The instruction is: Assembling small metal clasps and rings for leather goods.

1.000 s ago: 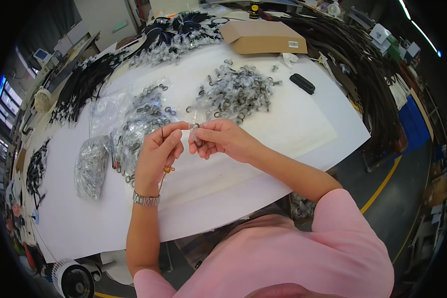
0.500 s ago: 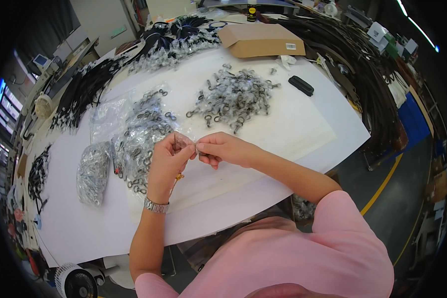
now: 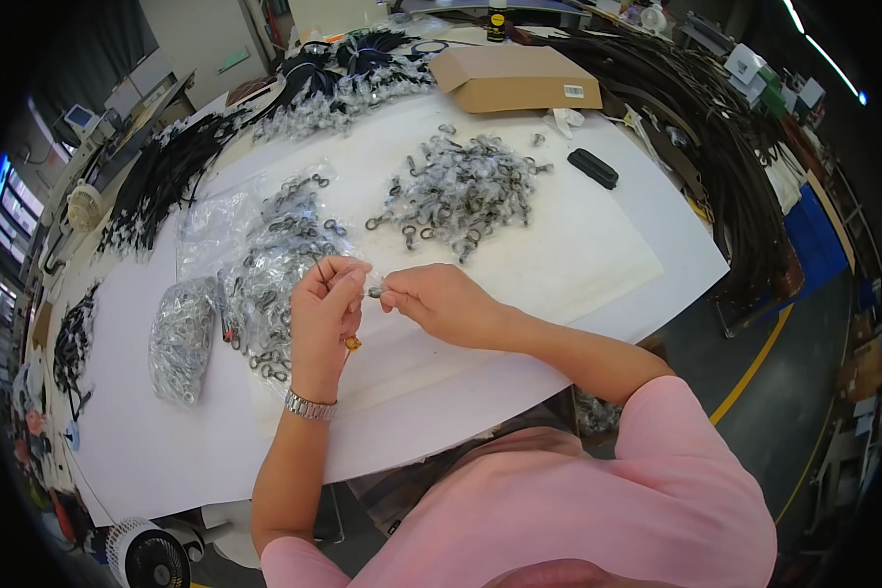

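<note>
In front of me, above the white-covered table (image 3: pixel 578 265), my right hand (image 3: pixel 446 302) pinches a small dark metal clasp (image 3: pixel 374 292) between thumb and fingertips. Facing it, my left hand (image 3: pixel 325 306) is closed in a pinch, its fingertips just short of the clasp; what it grips is too small to make out. A small yellow-orange piece (image 3: pixel 353 343) shows beside the left palm. Left of that hand spreads a heap of dark metal clasps (image 3: pixel 289 250) on clear plastic. Beyond my hands lies another pile of clasps (image 3: pixel 465 191), wrapped in clear film.
A filled clear plastic bag (image 3: pixel 183 343) rests at the left. Farther back are bundles of black straps (image 3: pixel 171 171), an open cardboard box (image 3: pixel 519 83) and a black oblong case (image 3: pixel 593 169). Dark brown straps (image 3: pixel 745 186) hang along the right side.
My hands have drawn slightly apart, the left shifting a little left. The dark clasp now shows at the right fingertips, where the touching fingers covered it before.
</note>
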### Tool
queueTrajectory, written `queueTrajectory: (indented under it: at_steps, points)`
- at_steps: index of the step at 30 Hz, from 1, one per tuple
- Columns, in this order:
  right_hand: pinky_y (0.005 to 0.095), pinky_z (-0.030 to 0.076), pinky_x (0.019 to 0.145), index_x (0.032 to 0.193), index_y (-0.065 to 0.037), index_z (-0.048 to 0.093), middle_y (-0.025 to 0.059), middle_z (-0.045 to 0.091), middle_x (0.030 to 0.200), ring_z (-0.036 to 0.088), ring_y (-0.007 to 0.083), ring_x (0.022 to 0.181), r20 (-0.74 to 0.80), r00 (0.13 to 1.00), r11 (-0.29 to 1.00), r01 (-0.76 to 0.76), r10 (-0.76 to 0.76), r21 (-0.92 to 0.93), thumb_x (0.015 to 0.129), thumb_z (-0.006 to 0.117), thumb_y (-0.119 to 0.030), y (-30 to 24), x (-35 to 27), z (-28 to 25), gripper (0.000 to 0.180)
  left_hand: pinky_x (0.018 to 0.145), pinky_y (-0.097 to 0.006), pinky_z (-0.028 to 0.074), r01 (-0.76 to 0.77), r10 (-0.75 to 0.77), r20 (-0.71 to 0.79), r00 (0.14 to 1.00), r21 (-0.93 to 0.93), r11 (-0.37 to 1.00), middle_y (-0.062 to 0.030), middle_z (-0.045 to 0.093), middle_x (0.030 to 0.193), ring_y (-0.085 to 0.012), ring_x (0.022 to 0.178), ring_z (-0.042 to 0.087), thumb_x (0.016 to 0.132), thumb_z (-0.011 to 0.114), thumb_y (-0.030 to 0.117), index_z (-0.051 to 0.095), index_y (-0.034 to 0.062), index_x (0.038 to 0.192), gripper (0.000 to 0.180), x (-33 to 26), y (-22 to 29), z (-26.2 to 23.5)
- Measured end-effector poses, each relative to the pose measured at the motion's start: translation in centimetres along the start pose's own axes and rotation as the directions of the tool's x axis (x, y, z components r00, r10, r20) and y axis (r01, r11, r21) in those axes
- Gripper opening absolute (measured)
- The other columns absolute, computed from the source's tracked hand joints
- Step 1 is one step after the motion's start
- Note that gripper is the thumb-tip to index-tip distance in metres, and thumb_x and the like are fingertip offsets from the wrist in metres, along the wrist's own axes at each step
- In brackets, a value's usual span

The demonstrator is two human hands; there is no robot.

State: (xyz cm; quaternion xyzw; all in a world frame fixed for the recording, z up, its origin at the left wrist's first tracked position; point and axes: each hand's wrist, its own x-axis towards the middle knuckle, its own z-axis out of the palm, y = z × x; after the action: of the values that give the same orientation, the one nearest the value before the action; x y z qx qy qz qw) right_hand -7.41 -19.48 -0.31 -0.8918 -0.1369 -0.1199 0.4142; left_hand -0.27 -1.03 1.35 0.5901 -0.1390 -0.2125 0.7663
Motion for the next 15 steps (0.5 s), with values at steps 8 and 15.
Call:
queueTrajectory:
  at_steps: [8, 15]
  points:
    - [0.0268, 0.044, 0.054, 0.088, -0.005, 0.068, -0.0037, 0.05, 0.065, 0.05, 0.0063, 0.059, 0.316, 0.94, 0.742, -0.304, 0.13, 0.597, 0.104, 0.056, -0.027, 0.8, 0.5, -1.3, 0.029, 0.051, -0.019, 0.031, -0.01, -0.006, 0.05, 0.999, 0.298, 0.954, 0.0036, 0.056, 0.073, -0.0033, 0.058, 0.041, 0.104, 0.057, 0.014, 0.066, 0.0005, 0.126, 0.028, 1.4, 0.8, -2.7]
    - [0.0267, 0.047, 0.056, 0.086, -0.005, 0.07, -0.0026, 0.061, 0.069, 0.055, 0.0083, 0.06, 0.293, 0.931, 0.807, -0.34, 0.217, 0.483, 0.104, 0.053, -0.025, 0.7, 0.4, -1.4, 0.031, 0.062, -0.021, 0.041, -0.31, 0.025, 0.449, 0.893, 0.575, 0.757, -0.0012, 0.068, 0.085, -0.0057, 0.07, 0.05, 0.105, 0.052, 0.009, 0.06, 0.0011, 0.143, 0.039, -0.5, 1.0, -1.2]
